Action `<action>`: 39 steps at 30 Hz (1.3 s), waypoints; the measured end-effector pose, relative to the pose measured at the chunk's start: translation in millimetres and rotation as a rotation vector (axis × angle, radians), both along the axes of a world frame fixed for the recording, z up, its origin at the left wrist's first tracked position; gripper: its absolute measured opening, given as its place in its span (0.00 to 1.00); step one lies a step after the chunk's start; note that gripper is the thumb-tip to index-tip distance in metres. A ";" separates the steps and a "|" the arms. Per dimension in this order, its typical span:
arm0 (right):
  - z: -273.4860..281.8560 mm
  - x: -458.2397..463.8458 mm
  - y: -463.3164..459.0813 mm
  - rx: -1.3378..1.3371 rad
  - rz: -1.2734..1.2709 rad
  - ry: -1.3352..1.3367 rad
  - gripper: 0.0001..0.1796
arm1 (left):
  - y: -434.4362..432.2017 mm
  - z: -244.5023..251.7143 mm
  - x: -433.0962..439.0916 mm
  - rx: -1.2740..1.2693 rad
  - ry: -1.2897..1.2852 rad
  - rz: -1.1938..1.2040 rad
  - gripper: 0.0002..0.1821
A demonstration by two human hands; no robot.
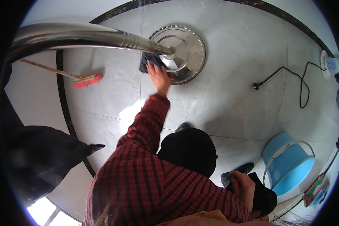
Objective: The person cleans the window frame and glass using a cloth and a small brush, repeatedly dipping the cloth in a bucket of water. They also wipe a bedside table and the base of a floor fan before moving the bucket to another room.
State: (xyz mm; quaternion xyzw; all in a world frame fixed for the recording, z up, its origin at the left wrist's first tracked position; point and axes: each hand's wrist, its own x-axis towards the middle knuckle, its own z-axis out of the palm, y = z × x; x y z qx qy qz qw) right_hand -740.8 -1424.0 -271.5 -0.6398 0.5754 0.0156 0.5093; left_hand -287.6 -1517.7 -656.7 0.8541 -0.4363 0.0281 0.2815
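My left hand (159,77) presses a dark cloth (147,62) against the left edge of a round polished metal base (193,60). From the base's middle a shiny metal pole (101,38) rises towards the upper left, passing just above that hand. The base has a beaded rim and lies flat on the floor. My right hand (243,188) is low on the right, by my bent knee, its fingers curled around a greyish cloth-like piece (226,178). Part of that piece is hidden behind the fingers.
A light-blue bucket (282,158) stands at right. Nearby lies a black power cord (295,74), with its plug on the grey tiles. At left are a red-bristled broom (88,81) and hanging black fabric (48,152). A dark skirting (63,96) edges the floor.
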 end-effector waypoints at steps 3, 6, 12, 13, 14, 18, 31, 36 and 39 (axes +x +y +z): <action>-0.6 -5.4 3.3 0.050 0.005 -0.007 0.15 | 21.6 13.2 -93.2 0.132 0.163 0.095 0.39; -2.2 -7.9 3.3 0.099 0.011 0.025 0.15 | 19.3 28.2 -155.5 0.177 0.169 -0.028 0.39; -2.8 -11.1 -2.1 0.034 -0.006 0.080 0.15 | 54.9 29.0 -101.6 0.159 0.110 -0.227 0.41; -3.2 -10.7 -3.1 0.047 -0.004 0.078 0.15 | 59.9 28.4 -73.2 0.095 0.086 -0.270 0.42; -3.9 -9.9 -3.9 0.068 -0.021 0.086 0.15 | 60.1 28.3 -45.8 0.096 0.094 -0.241 0.42; -8.1 -3.3 -7.9 0.103 0.031 0.052 0.15 | 2.7 38.1 74.5 0.117 0.090 -0.341 0.35; 0.9 -9.6 -5.6 0.086 0.038 -0.015 0.18 | 58.7 25.7 -25.1 0.382 -0.091 -0.095 0.30; 1.5 -23.6 2.8 0.054 0.044 -0.014 0.19 | 57.6 43.2 -141.7 0.388 -0.045 -0.318 0.36; 4.5 -27.4 3.8 0.048 0.048 0.002 0.19 | 25.6 52.1 -154.1 0.345 -0.104 -0.540 0.40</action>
